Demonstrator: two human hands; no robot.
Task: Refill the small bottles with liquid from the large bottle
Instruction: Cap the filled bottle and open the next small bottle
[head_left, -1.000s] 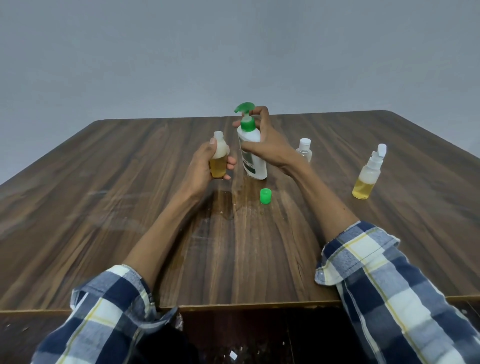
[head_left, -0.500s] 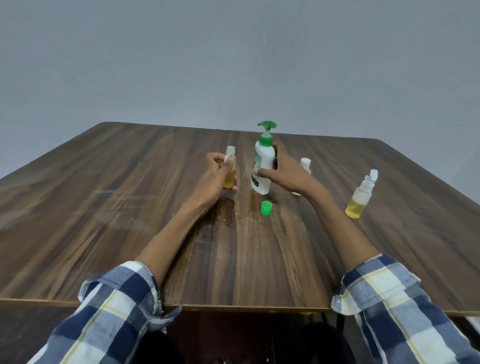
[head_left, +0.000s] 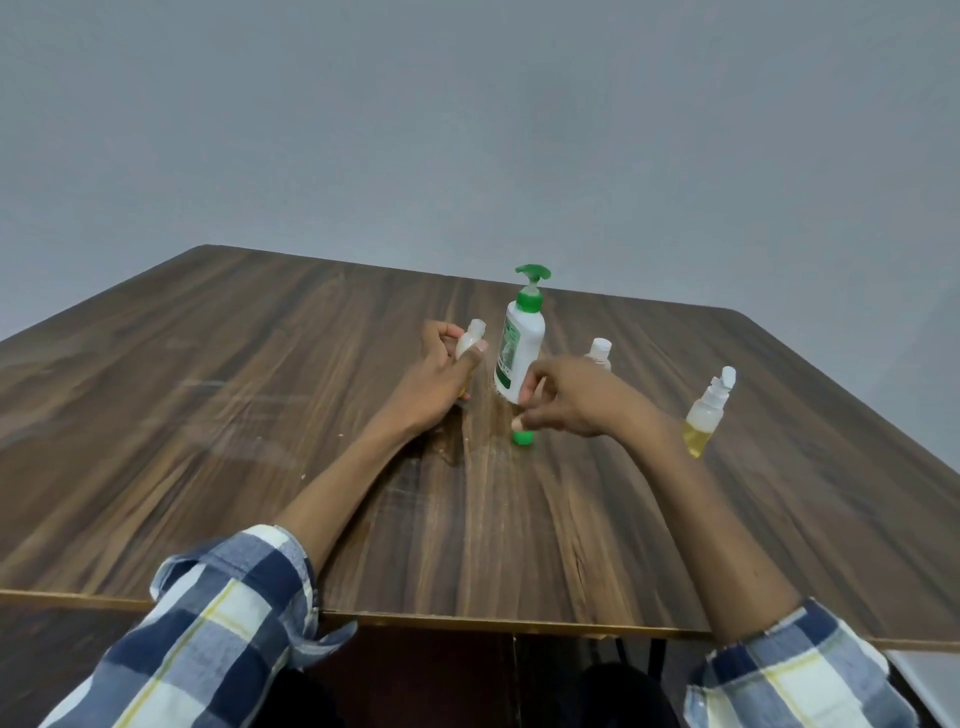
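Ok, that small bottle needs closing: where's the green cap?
The green cap lies on the table in front of the pump bottle, right under the right hand fingertips.

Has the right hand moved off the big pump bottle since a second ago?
Yes. The right hand has let go of the pump bottle and come down toward the person; its fingers now reach the green cap on the table.

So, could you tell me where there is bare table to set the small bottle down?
Free: the table left of the left hand, and the near strip between the forearms. Crowded: around the pump bottle, green cap and right hand.
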